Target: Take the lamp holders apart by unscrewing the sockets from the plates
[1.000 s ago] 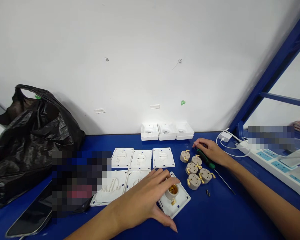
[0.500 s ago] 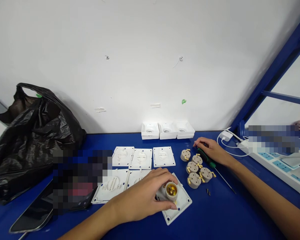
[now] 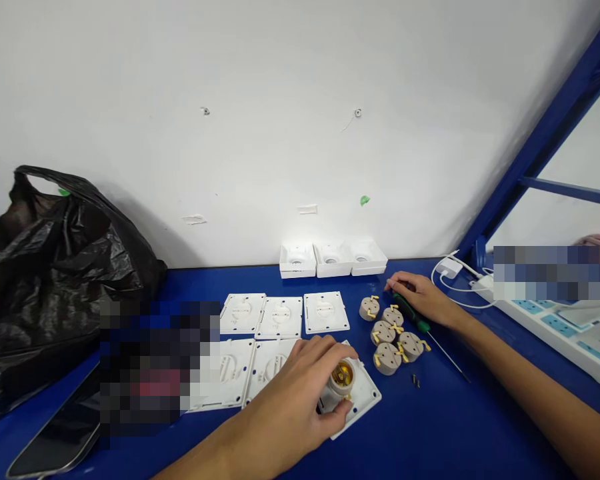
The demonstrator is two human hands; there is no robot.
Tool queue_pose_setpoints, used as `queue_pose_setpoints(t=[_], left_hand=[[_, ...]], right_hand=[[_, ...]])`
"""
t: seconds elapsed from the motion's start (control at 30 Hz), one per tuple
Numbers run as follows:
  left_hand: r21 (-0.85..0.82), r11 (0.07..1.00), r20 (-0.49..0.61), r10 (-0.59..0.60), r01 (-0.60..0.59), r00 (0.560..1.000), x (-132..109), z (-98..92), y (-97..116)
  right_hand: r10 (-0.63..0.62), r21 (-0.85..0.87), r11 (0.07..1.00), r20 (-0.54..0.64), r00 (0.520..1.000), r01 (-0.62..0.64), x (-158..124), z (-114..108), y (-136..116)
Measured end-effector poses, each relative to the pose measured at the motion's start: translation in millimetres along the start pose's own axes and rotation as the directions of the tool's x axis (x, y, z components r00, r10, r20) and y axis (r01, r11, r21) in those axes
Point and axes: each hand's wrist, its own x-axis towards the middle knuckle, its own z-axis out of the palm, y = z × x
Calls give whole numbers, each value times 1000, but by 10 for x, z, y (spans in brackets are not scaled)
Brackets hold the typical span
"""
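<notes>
My left hand (image 3: 307, 393) curls around a lamp socket (image 3: 342, 379) with a brass-coloured inside, thumb on the near side and fingers on the far side. Under it lies a white square plate (image 3: 363, 400), turned at an angle and partly covered by the hand. Further right, my right hand (image 3: 425, 297) grips the dark green handle of a screwdriver (image 3: 415, 317), whose thin shaft points toward me on the table. Between the hands sit several beige lamp sockets (image 3: 387, 358) with yellow metal tabs. Two small screws (image 3: 416, 381) lie just nearer than these.
Several white plates (image 3: 279, 317) lie in two rows left of centre. White boxes (image 3: 333, 260) stand against the wall. At the left are a black plastic bag (image 3: 70, 267) and a phone (image 3: 55, 433). A white power strip (image 3: 555, 327) with cables occupies the right side.
The view has shifted slightly. My left hand remains on the lamp socket, which has tilted a little along with small finger movement. My right hand stays at the screwdriver handle.
</notes>
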Motion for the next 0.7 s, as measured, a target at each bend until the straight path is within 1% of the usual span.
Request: queue_pose_setpoints(t=[0.1,0.3,0.5,0.7], left_hand=[[-12,1000,-18,-2,1,1000,12,-6,6],[50,999,-31,-13,15,999,16,-8,36],[127,992,-35,11,-6,999,0,10,37],[148,988,-46,57,-49,997,7,20,30]], right_hand=[[6,-1,1000,4,1000,-6,-3,-6,-10],[0,-4,1000,13,1000,0,1,-12,-13],[4,1,1000,6,1000,-4,3,-5,-7],[8,-7,1000,16,1000,-8,-1,-10,-27]])
